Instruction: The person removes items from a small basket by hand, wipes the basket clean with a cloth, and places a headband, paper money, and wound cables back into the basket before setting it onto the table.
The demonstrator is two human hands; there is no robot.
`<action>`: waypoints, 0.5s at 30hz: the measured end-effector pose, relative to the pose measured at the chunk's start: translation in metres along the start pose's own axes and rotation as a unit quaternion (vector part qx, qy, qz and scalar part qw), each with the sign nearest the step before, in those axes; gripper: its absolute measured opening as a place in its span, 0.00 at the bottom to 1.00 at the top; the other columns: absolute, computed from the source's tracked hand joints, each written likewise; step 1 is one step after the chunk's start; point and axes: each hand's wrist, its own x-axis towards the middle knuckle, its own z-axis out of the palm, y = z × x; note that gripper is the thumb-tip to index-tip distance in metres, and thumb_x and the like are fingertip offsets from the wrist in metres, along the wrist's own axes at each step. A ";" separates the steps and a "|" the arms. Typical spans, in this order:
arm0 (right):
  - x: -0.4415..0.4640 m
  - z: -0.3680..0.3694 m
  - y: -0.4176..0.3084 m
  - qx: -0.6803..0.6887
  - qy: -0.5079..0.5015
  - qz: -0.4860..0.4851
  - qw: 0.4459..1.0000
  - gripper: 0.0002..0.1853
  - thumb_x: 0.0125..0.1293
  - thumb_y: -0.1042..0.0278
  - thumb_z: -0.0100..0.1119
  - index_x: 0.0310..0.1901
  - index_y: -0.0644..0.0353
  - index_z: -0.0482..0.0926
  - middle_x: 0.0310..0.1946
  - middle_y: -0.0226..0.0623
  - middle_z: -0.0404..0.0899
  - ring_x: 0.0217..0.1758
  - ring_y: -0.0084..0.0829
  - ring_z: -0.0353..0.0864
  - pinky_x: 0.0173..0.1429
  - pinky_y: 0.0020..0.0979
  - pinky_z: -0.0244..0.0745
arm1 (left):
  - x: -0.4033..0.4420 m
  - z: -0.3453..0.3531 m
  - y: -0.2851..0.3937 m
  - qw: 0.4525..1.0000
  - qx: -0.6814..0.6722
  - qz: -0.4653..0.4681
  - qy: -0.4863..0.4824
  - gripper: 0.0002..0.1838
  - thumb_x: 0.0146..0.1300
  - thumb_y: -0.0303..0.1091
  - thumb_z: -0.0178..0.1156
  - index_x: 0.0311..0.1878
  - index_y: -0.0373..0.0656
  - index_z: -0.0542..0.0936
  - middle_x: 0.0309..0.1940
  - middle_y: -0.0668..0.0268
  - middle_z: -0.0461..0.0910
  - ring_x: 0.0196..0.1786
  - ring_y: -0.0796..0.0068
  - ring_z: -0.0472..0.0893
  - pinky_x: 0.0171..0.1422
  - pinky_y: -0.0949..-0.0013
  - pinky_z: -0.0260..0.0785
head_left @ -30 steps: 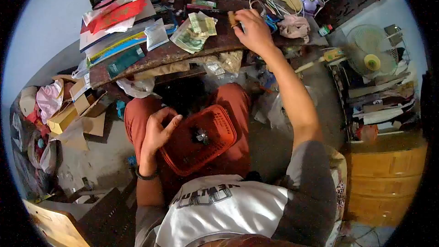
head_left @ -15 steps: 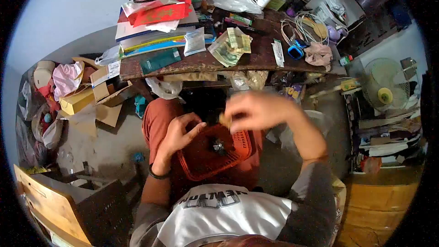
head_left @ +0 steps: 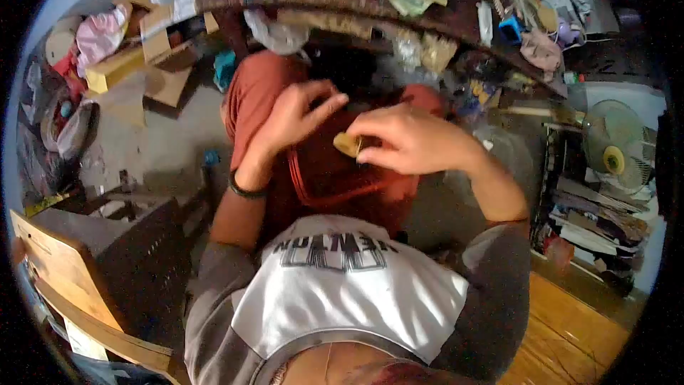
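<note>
In the head view, pinching a tan piece (head_left: 347, 145) between thumb and fingers of the right hand (head_left: 410, 141), near the middle of the frame, over the red basket (head_left: 299, 185) on the lap. Apparently at a step of handling the piece above the basket, calling next for a steady pinch and a controlled wrist. Bent inward from the frame's right at the right elbow, back of hand upward. Holding the left hand (head_left: 296, 117) apart, left of centre, thumb spread from fingers, nothing visible in grasp.
</note>
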 end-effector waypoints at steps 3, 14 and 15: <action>-0.023 0.016 0.007 0.044 0.047 0.030 0.997 0.14 0.62 0.70 0.61 0.48 0.65 0.76 0.42 0.44 0.80 0.46 0.41 0.81 0.50 0.34 0.74 | -0.003 0.006 0.001 1.000 -0.013 0.006 -0.005 0.13 0.64 0.40 0.61 0.35 0.37 0.79 0.28 0.54 0.79 0.29 0.60 0.78 0.34 0.63 0.68; -0.036 0.057 0.016 0.096 0.203 0.088 0.970 0.15 0.65 0.66 0.58 0.51 0.61 0.76 0.41 0.43 0.81 0.45 0.39 0.82 0.50 0.36 0.75 | 0.000 0.005 0.023 0.998 0.017 0.045 0.041 0.07 0.58 0.29 0.63 0.33 0.35 0.78 0.29 0.58 0.78 0.33 0.63 0.77 0.40 0.67 0.68; -0.036 0.054 0.017 0.088 0.249 0.071 0.962 0.16 0.64 0.67 0.59 0.52 0.61 0.76 0.41 0.42 0.81 0.45 0.39 0.82 0.48 0.36 0.75 | 0.000 0.001 0.030 0.998 0.026 0.055 0.028 0.06 0.57 0.28 0.63 0.34 0.36 0.78 0.31 0.57 0.78 0.35 0.60 0.77 0.41 0.65 0.68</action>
